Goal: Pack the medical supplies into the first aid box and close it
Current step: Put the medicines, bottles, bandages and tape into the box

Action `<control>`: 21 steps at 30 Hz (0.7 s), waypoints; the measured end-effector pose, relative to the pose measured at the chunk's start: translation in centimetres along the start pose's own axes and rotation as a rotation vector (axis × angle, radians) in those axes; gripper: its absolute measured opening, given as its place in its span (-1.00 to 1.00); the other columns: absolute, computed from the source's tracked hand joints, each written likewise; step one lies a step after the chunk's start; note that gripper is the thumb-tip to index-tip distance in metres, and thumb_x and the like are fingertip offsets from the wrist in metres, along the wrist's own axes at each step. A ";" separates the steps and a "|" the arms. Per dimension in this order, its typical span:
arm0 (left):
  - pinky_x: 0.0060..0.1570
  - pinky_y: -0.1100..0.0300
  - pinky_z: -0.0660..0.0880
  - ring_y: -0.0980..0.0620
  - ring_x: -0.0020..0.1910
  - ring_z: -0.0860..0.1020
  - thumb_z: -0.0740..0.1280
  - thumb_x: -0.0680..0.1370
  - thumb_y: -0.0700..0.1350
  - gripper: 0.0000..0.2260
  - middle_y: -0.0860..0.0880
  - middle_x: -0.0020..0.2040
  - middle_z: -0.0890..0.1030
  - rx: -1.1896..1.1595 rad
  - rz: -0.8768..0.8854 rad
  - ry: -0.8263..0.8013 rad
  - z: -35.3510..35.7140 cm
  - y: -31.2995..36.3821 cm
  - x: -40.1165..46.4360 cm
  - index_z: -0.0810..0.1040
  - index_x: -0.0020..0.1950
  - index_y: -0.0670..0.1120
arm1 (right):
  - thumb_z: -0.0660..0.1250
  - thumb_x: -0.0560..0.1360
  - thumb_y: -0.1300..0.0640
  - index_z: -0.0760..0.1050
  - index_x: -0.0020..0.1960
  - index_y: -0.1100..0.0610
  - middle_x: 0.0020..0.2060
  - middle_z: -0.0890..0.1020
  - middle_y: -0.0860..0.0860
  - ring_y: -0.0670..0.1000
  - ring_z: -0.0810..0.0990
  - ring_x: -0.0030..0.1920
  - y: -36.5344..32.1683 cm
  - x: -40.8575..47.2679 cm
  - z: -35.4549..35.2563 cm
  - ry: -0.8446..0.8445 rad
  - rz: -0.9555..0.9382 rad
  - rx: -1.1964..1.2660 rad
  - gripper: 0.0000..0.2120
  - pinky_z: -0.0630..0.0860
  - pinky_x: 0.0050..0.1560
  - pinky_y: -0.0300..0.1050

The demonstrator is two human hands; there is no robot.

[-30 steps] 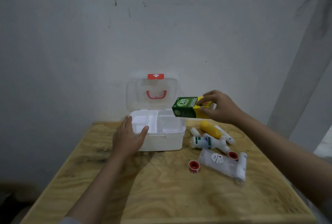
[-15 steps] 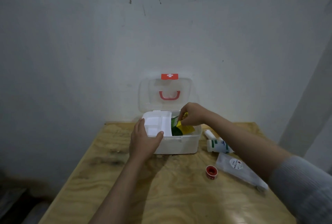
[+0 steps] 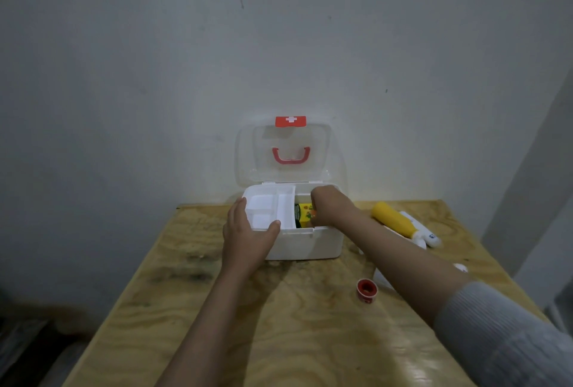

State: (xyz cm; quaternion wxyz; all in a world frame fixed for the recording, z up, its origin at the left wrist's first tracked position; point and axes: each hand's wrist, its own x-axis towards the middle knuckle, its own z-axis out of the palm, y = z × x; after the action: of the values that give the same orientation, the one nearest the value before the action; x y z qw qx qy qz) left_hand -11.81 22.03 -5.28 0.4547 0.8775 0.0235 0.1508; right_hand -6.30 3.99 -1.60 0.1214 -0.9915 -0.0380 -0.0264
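a: starting at the left, what is the left hand (image 3: 248, 239) doing?

b: it rests on the front left corner of the first aid box (image 3: 305, 242), fingers spread loosely along the left wall and the thumb (image 3: 273, 226) hooked over the front rim. it grips only the box itself.

a: and inside the box?

b: a white divided tray (image 3: 271, 209) fills the left part, its compartments bare. at three o'clock from the tray the deeper space holds a green and yellow carton (image 3: 304, 214), lying low below the rim.

a: where is the carton relative to the right hand (image 3: 330, 206)?

b: directly under it. the fingers curl down into the box onto the carton's right end; whether they pinch it or only press on it, i cannot tell, since the knuckles hide the tips.

a: any writing?

b: the carton's print is too blurred to read. the red latch (image 3: 290, 121) at twelve o'clock on the raised clear lid (image 3: 319, 154) bears a white cross, and a red handle (image 3: 290, 155) shows through the lid.

a: further right?

b: on the wooden table (image 3: 217, 324), a red tape roll (image 3: 366, 287) sits at five o'clock from the box, apart from it. at three o'clock lies a yellow bottle (image 3: 392, 219), touching white tubes (image 3: 426, 231) beside it; their labels are unreadable. a clear packet (image 3: 383, 279) shows partly behind the right forearm, whose grey sleeve (image 3: 508, 334) ends at the lower right.
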 end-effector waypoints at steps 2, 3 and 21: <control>0.28 -0.04 0.37 -0.08 0.42 0.26 0.41 0.43 0.10 -0.27 -0.01 0.50 0.22 -0.005 0.008 0.011 -0.1 0.1 -0.1 0.12 0.49 0.02 | 0.51 0.30 0.12 0.49 0.02 0.21 0.02 0.58 0.13 0.08 0.50 -0.03 0.1 0.0 -0.1 0.002 -0.007 0.028 -0.64 0.41 -0.14 -0.11; 0.28 -0.05 0.37 -0.08 0.42 0.27 0.41 0.43 0.10 -0.27 -0.01 0.50 0.23 -0.003 0.005 0.016 -0.1 0.1 -0.1 0.13 0.49 0.02 | 0.50 0.30 0.12 0.49 0.07 0.18 0.06 0.58 0.11 0.08 0.52 0.04 0.0 0.0 -0.1 -0.021 -0.022 0.043 -0.60 0.44 -0.10 -0.10; 0.39 -0.08 0.25 -0.14 0.46 0.21 0.40 0.43 0.11 -0.26 -0.03 0.53 0.19 -0.020 -0.034 -0.022 -0.6 -0.3 0.4 0.15 0.51 -0.02 | 0.45 0.35 0.29 0.54 0.12 0.17 0.00 0.64 0.12 0.06 0.63 -0.05 3.6 -6.7 -7.3 0.062 -0.140 0.294 -0.65 0.56 0.02 -0.11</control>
State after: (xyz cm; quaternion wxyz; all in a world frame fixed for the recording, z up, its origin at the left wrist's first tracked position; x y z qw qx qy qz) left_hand -11.58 22.79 -5.09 0.4660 0.8741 0.0319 0.1336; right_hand -13.04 -1.69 4.18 0.2640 -0.9567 -0.1069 -0.0595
